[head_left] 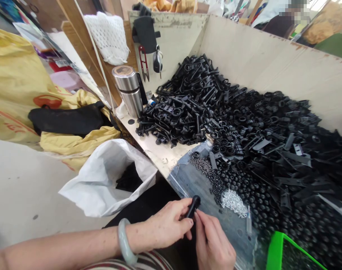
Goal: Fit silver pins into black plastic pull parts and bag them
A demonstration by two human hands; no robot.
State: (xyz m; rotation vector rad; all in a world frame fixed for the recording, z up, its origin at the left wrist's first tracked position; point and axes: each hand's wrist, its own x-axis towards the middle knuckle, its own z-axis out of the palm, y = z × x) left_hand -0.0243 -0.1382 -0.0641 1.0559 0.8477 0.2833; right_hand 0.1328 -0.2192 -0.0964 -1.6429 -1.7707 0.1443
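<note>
Black part (192, 208): low in the frame, just right of center, slim with a rounded upper end; I have it between both hands.
Left hand (167, 224): clamped on the black part with thumb and fingers, a pale bangle (125, 240) round its wrist.
Right hand (214, 242): fingertips bunched at the part's lower right side; from here I cannot tell whether they are closed on anything.
Silver pins (233, 202): heaped to the right of the hands, with round black knobs (297, 221) spreading to the lower right.
Brown bits (200, 164): a small pile above the silver pins, on my view of the counter (158, 152).
Long black pieces (175, 118): stacked at upper center.
Green bin (274, 249): bottom right edge, partly out of my view.
White sack (103, 187): left of the hands, open, dark things inside.
Steel flask (128, 92): upright, upper left of center.
Red snips (144, 63): hanging on the panel (182, 37) at upper center, beside a key (160, 74).
</note>
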